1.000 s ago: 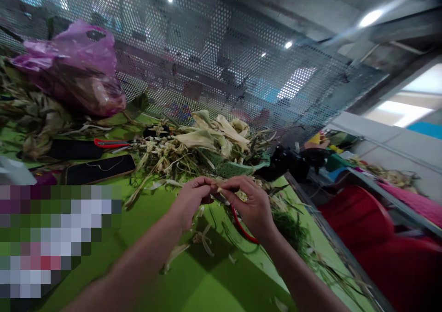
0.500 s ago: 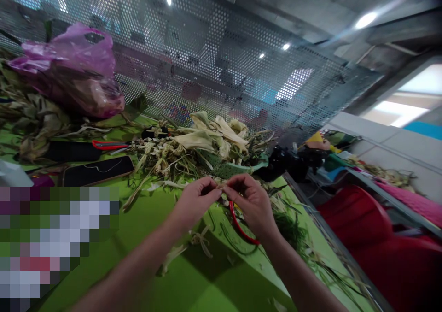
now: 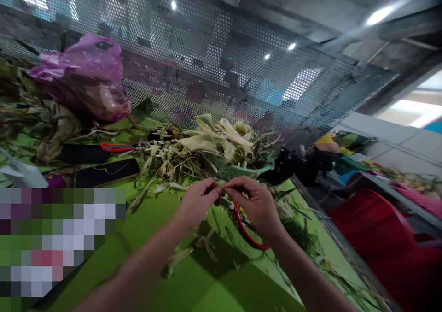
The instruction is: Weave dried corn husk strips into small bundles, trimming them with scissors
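Observation:
Above the green table (image 3: pixel 193 279) my left hand (image 3: pixel 197 203) and my right hand (image 3: pixel 257 204) meet fingertip to fingertip, both pinched on a small pale strip of dried leaf (image 3: pixel 221 188). A red-handled tool (image 3: pixel 247 232) hangs under my right palm; whether the hand grips it is unclear. Scraps of pale husk (image 3: pixel 205 245) lie on the table below my hands. Just behind them stands a green basket (image 3: pixel 238 169) heaped with cream-coloured dried leaves (image 3: pixel 214 137).
A dark phone (image 3: pixel 107 172) and red-handled scissors (image 3: pixel 117 147) lie at the left. A purple plastic bag (image 3: pixel 86 79) sits on dried plants at the far left. Perforated metal mesh (image 3: pixel 214 58) closes the back. A red chair (image 3: pixel 383 243) stands at the right.
Both hands stay together on the strip with small finger movements. The camera view has shifted slightly, so the scene sits a little lower and to the right.

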Available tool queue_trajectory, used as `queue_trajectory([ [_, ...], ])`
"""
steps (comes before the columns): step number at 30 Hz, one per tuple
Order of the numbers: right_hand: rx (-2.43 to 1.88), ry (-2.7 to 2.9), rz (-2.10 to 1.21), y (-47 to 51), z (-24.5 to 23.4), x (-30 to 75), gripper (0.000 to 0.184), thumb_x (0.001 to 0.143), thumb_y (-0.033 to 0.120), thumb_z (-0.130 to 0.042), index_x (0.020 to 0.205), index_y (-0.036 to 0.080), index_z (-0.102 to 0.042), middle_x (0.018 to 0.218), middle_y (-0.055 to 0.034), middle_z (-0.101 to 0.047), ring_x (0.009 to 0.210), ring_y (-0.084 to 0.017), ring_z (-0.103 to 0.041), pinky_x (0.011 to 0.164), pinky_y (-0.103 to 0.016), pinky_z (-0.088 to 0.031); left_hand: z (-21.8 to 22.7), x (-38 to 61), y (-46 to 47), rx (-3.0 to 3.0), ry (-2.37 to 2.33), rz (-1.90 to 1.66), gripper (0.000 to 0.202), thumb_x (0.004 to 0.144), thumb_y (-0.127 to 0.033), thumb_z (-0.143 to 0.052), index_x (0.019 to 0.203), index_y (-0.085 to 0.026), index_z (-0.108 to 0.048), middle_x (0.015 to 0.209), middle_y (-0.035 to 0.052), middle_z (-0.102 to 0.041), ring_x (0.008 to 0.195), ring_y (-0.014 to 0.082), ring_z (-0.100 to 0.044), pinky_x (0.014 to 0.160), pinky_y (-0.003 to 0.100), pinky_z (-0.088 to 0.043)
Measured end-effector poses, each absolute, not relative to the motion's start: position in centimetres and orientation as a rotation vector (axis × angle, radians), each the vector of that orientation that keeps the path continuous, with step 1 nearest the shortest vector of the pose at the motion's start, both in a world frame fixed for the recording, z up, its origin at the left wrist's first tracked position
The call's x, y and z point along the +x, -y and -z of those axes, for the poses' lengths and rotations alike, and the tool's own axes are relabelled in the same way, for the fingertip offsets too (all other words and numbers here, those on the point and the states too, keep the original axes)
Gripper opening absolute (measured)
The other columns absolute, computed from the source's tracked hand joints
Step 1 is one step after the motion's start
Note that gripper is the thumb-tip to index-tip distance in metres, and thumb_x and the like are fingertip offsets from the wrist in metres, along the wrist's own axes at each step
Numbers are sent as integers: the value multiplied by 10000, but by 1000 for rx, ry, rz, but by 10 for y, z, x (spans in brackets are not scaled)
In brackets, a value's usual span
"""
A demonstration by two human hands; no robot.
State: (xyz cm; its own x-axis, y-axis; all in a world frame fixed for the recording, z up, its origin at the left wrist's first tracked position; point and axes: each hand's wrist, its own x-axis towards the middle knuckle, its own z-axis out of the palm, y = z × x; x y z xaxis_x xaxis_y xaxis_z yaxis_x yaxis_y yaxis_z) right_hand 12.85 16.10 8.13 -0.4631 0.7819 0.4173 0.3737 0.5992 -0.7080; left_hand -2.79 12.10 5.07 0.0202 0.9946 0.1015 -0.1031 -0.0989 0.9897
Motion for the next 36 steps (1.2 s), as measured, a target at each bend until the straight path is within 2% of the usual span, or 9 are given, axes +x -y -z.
queue_trajectory([
  [8,-686,2328,-379,-169,-83,132,118,826,209,-632,939,219,-663,887,-40,-658,829,-166,-605,752,-289,-479,-43,-30,-126,1029,-1010,-1277,255,806,-370,-521,646,-175,-485,576,-32,-459,544,97,-374,535,232,-271],
  [11,-643,2339,-314,-170,-77,131,79,834,202,-616,895,217,-663,853,-35,-660,789,-157,-609,718,-277,-484,-41,-30,-127,1029,-1033,-1241,239,809,-350,-514,650,-175,-483,581,-33,-430,545,98,-361,527,237,-257],
  [14,-647,2351,-236,-170,-71,131,71,841,212,-599,863,223,-667,839,-37,-661,775,-162,-604,709,-283,-474,-40,-31,-127,1139,-1096,-1222,191,820,-314,-498,687,-177,-510,633,-26,-465,574,101,-384,549,238,-279],
  [19,-769,2310,-265,-171,-75,138,66,840,240,-593,817,234,-655,811,-27,-647,752,-168,-587,703,-288,-443,-50,-41,-127,1528,-1370,-1122,212,845,-325,-466,713,-191,-564,660,-12,-532,630,124,-446,594,243,-308],
  [22,-812,2210,-248,-173,-84,144,56,831,240,-602,799,221,-644,749,-13,-615,701,-163,-557,668,-295,-418,-59,-53,-122,1688,-1459,-1080,101,781,-243,-530,791,-194,-617,739,2,-613,674,138,-508,630,247,-348],
  [26,-817,2110,-262,-173,-95,150,58,832,229,-609,783,226,-640,739,-14,-599,669,-158,-535,640,-292,-403,-65,-61,-103,1894,-1331,-761,129,687,-229,-629,799,-215,-691,775,15,-668,697,164,-566,673,265,-391],
  [28,-811,2087,-263,-172,-98,151,60,835,226,-610,780,227,-635,740,-12,-593,664,-152,-533,629,-286,-401,-66,-59,-93,1969,-1346,-666,179,634,-263,-696,809,-228,-705,793,22,-672,734,185,-577,709,280,-390],
  [30,-797,2078,-271,-171,-100,152,51,834,223,-613,785,221,-629,735,-7,-588,657,-143,-528,616,-278,-399,-64,-54,-85,2051,-1381,-565,172,644,-265,-687,811,-227,-702,822,36,-667,773,205,-579,727,296,-381],
  [36,-742,2046,-332,-168,-107,155,71,834,247,-609,784,207,-641,723,-7,-599,667,-137,-535,629,-278,-414,-53,-39,-77,2135,-1491,-429,161,627,-117,-589,755,-199,-641,827,54,-632,807,214,-549,732,315,-367],
])
